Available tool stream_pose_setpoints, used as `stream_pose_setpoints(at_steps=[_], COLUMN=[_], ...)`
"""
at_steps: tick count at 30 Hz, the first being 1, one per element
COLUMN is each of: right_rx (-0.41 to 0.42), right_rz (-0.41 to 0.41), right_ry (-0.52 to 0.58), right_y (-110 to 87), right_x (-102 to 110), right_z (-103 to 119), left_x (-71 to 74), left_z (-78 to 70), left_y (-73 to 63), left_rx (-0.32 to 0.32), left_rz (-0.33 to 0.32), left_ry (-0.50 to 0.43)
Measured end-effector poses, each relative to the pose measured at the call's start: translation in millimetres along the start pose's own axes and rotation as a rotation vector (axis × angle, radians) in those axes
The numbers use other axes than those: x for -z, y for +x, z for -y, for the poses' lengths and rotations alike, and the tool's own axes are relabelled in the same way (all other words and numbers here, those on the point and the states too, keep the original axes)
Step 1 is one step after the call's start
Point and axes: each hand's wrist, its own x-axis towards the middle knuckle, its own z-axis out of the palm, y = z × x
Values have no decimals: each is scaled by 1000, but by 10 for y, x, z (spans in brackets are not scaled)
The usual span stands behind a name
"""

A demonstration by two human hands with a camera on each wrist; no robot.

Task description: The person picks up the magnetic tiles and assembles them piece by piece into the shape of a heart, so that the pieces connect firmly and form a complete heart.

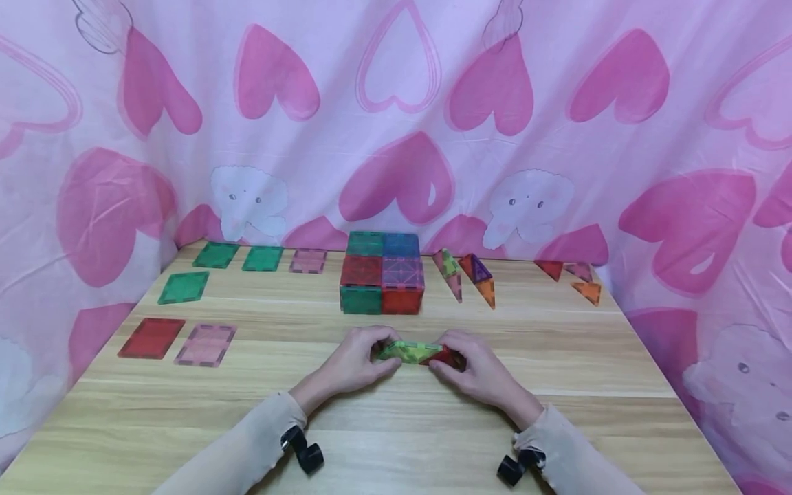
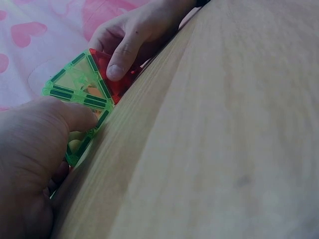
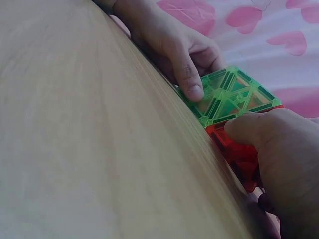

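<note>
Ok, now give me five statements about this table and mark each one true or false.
1. The left hand holds light green tiles. True.
2. The right hand holds a blue tile. False: the right hand holds a red tile.
3. The tile block stands beyond both hands. True.
4. The loose red square lies right of the block. False: the loose red square lies left.
5. Orange triangles lie right of the block. True.

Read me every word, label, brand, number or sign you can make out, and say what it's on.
None can be read.
Held tiles, tile block: no lettering visible.
Curtain: printed hearts and animal figures, no words visible.
Black wrist devices: too small to tell.
</note>
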Motion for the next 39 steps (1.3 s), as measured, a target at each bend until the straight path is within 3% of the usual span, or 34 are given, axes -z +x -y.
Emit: stream_pose_setpoints(at_steps=[12,24,30,39], right_rx=[-3,-126,-204,-384], right_rz=[-23,-72,-139,-326], right_ry=[-7,4,-31,-162], right_y=[-25,-226,-480,-966], right_x=[-1,147,345,799], right_z=[5,-20,-108,-268], left_x=[-1,-15,-20,-8], left_z=[14,13,11,13], left_y=[-5,0,10,8], left_rx=[-17,-39,-47,-48], left_rz=[-6,11,20,21], left_ry=[6,-35,-56,-62])
